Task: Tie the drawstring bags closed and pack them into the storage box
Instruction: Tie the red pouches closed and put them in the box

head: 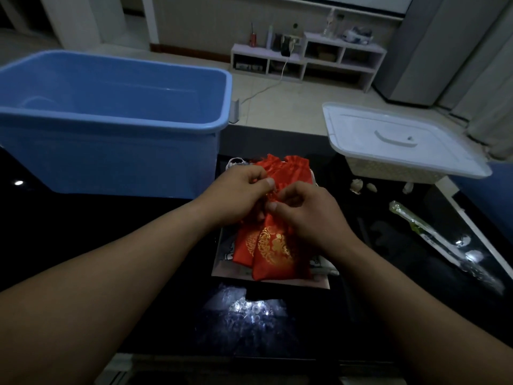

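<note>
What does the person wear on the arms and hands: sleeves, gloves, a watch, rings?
Nothing shows. The left forearm and right forearm are bare to the picture's edge: no sleeve, watch or bracelet. The left hand and right hand have no gloves or visible rings.

The front red bag, at centre, is shiny satin-like cloth with a woven gold pattern. The second red bag, just beyond it at 12 o'clock, has the same sheen. At 10 o'clock the blue storage box is smooth plastic with a dull sheen. The black table is glossy and mirrors lights. At 2 o'clock a white lid is smooth, matt plastic over a textured basket. At 4 o'clock a clear wrapper is glossy, crinkled film.
</note>
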Available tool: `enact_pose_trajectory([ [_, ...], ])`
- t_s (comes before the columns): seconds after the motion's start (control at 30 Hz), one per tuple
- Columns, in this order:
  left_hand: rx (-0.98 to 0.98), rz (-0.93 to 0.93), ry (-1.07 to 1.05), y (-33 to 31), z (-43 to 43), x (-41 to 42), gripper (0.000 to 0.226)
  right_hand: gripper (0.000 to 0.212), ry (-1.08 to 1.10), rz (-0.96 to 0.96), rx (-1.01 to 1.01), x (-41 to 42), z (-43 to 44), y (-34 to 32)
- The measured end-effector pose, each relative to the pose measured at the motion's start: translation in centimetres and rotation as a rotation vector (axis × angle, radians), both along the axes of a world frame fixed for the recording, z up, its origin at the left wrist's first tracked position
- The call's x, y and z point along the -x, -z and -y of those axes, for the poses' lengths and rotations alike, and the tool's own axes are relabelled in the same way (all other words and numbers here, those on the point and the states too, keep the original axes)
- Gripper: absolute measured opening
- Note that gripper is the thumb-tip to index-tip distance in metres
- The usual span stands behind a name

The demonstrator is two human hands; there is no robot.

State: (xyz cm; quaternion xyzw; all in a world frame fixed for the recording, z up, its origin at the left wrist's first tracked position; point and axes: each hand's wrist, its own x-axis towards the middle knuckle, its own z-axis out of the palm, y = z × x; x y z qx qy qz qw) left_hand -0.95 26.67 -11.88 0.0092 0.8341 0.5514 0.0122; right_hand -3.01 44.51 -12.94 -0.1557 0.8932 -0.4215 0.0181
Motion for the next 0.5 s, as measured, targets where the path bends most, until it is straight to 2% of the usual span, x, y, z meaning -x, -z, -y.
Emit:
enact_pose_trajectory([
  [0.07,-0.021,-0.008,-0.003,-0.03,-0.06,-0.04,0.030,0.010,0.007,-0.022,0.010,0.11,-0.05,0.17],
  [0.17,-0.050,0.009,-0.056,0.12,0.04,-0.06,0.031,0.017,0.083,0.088,0.153,0.37,-0.52,0.40],
  [0.23,-0.065,0.038,-0.076,0.38,0.28,0.11,0.030,0.026,0.132,0.279,0.338,0.31,-0.86,0.15],
  [0.33,-0.070,0.079,-0.068,0.69,0.45,0.19,0.029,0.026,0.194,0.561,0.627,0.33,-0.90,-0.31],
  [0.5,-0.017,0.103,-0.059,0.82,0.39,0.11,0.028,0.020,0.212,0.751,1.037,1.01,-0.72,-0.54],
])
